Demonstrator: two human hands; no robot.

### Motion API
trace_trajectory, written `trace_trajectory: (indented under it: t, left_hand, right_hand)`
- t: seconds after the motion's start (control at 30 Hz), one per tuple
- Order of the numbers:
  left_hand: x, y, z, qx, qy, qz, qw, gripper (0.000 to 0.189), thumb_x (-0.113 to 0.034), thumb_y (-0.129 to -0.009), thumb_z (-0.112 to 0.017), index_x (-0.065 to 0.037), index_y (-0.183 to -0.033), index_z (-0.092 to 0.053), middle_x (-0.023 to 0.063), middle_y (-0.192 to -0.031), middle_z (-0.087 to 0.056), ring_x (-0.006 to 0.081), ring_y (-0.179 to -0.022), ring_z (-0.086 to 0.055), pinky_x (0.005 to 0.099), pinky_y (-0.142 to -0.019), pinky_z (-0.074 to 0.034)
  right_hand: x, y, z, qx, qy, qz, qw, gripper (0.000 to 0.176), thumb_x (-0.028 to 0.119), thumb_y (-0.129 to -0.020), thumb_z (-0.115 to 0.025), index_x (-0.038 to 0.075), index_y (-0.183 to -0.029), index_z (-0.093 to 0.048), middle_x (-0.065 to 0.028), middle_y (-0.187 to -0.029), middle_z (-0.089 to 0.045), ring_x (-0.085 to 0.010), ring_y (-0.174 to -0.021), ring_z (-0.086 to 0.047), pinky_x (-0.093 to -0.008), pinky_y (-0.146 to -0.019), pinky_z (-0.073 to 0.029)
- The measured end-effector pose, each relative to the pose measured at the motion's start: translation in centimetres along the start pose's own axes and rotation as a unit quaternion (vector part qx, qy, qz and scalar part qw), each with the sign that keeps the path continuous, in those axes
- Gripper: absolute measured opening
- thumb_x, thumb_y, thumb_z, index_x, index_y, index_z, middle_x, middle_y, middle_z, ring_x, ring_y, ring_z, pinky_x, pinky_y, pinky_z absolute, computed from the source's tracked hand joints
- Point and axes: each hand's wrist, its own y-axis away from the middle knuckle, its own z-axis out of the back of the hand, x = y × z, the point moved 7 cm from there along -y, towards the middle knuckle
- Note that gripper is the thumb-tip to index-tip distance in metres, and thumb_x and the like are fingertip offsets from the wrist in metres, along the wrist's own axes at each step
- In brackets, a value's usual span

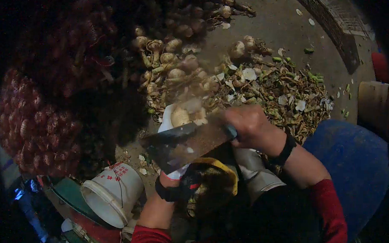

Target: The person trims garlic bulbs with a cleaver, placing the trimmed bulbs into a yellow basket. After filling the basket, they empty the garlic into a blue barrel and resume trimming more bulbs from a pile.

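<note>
My right hand (249,125) is closed round the handle of a cleaver (189,142). The broad blade reaches left across the middle of the view, its flat side facing me. Below it is my gloved left hand (184,183), with a black band at the wrist; the blade covers its fingers. Just beyond the blade, a pale round root (180,116) sits by a white plastic edge (165,120). Past that lies a heap of round, pale roots with stems (172,73). Dry leaves and trimmings (276,98) are piled to its right.
Red mesh sacks (42,133) full of round produce stand at the left. A white bucket (115,193) leans on its side at lower left. A blue plastic surface (349,169) fills the right. A yellow rim (233,174) shows below the cleaver.
</note>
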Motion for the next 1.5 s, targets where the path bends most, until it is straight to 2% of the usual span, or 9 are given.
trace_trajectory:
  t: [0.23, 0.47, 0.73, 0.9, 0.97, 1.17, 1.27, 1.37, 1.5]
  left_hand:
    - [-3.3, 0.8, -2.8, -0.048, -0.294, -0.067, 0.952, 0.06, -0.018, -0.062, -0.073, 0.002, -0.111, -0.045, 0.011, -0.099, -0.059, 0.0175, -0.09, -0.058, 0.0288, -0.078, -0.048]
    - [-3.1, -1.6, -1.2, 0.001, -0.43, -0.163, 0.888, 0.072, -0.021, -0.054, -0.076, 0.003, -0.115, -0.045, 0.0089, -0.09, -0.06, 0.0214, -0.082, -0.06, 0.0297, -0.081, -0.046]
    - [0.1, 1.8, 1.1, -0.033, 0.239, 0.045, 0.969, 0.064, -0.016, -0.063, -0.074, 0.0, -0.112, -0.037, 0.0112, -0.095, -0.055, 0.0178, -0.086, -0.058, 0.024, -0.069, -0.048]
    - [0.9, 5.1, 4.1, 0.061, -0.16, 0.102, 0.98, 0.046, -0.031, -0.067, -0.07, 0.0, -0.097, -0.054, 0.0115, -0.09, -0.057, 0.0239, -0.084, -0.06, 0.0352, -0.077, -0.046]
    - [-0.9, 5.3, 1.5, 0.295, -0.442, 0.05, 0.846, 0.029, -0.026, -0.067, -0.067, -0.002, -0.083, -0.061, 0.0121, -0.082, -0.059, 0.0253, -0.079, -0.06, 0.035, -0.075, -0.046]
    - [-4.7, -11.7, -2.0, 0.057, -0.672, -0.209, 0.708, 0.038, -0.018, -0.073, -0.057, -0.003, -0.108, -0.052, 0.02, -0.097, -0.057, 0.0337, -0.094, -0.054, 0.0381, -0.08, -0.043]
    - [4.1, -19.1, -1.1, 0.063, -0.872, -0.25, 0.415, 0.034, -0.019, -0.07, -0.058, -0.011, -0.102, -0.054, 0.0131, -0.083, -0.061, 0.0321, -0.082, -0.056, 0.0447, -0.066, -0.044]
    - [5.4, -19.3, -2.8, 0.111, -0.878, -0.238, 0.4, 0.032, -0.021, -0.07, -0.06, -0.012, -0.1, -0.054, 0.0142, -0.081, -0.06, 0.0319, -0.081, -0.056, 0.0444, -0.063, -0.044]
    - [2.2, -17.2, -2.2, 0.131, -0.734, -0.168, 0.645, 0.048, -0.017, -0.067, -0.062, -0.014, -0.113, -0.049, 0.0162, -0.092, -0.057, 0.0318, -0.085, -0.056, 0.0374, -0.074, -0.046]
  right_hand:
    - [-8.7, 3.5, -0.3, -0.042, 0.035, -0.117, 0.992, 0.023, 0.007, -0.06, -0.063, 0.006, -0.082, -0.057, -0.0137, -0.071, -0.059, -0.029, -0.064, -0.061, -0.0362, -0.054, -0.05]
    - [-2.3, 0.9, -1.8, -0.019, -0.357, -0.338, 0.87, 0.031, 0.012, -0.066, -0.065, 0.002, -0.095, -0.061, -0.01, -0.068, -0.058, -0.0123, -0.062, -0.055, -0.0274, -0.059, -0.045]
    - [-6.5, 3.6, -3.8, 0.015, -0.127, -0.224, 0.966, 0.029, 0.017, -0.066, -0.065, 0.0, -0.089, -0.06, -0.0147, -0.071, -0.06, -0.0263, -0.065, -0.06, -0.0316, -0.062, -0.047]
    - [-8.1, 4.9, -4.0, 0.037, -0.142, -0.278, 0.949, 0.031, 0.015, -0.066, -0.063, -0.002, -0.091, -0.059, -0.0139, -0.071, -0.061, -0.0219, -0.064, -0.058, -0.0326, -0.062, -0.046]
    - [-9.8, 4.6, -2.1, 0.011, -0.202, -0.439, 0.876, 0.03, 0.018, -0.069, -0.064, -0.001, -0.092, -0.06, -0.0107, -0.068, -0.06, -0.0159, -0.063, -0.057, -0.0309, -0.061, -0.046]
    - [-10.2, 4.8, -3.0, -0.047, -0.244, -0.446, 0.86, 0.027, 0.017, -0.071, -0.064, -0.002, -0.088, -0.059, -0.0037, -0.063, -0.057, -0.0091, -0.059, -0.052, -0.0267, -0.056, -0.044]
    - [-10.0, 5.8, -2.5, -0.123, -0.264, -0.439, 0.85, 0.024, 0.017, -0.071, -0.064, -0.002, -0.085, -0.059, -0.0017, -0.065, -0.057, -0.0079, -0.058, -0.049, -0.025, -0.055, -0.042]
    - [-10.3, 6.4, -1.5, -0.138, -0.259, -0.49, 0.821, 0.025, 0.017, -0.071, -0.065, -0.003, -0.086, -0.06, -0.001, -0.067, -0.058, -0.008, -0.06, -0.051, -0.0255, -0.056, -0.043]
    - [-11.3, 5.2, -1.4, -0.115, -0.224, -0.44, 0.862, 0.025, 0.017, -0.07, -0.067, -0.001, -0.087, -0.061, -0.0079, -0.071, -0.062, -0.0125, -0.062, -0.056, -0.0278, -0.058, -0.046]
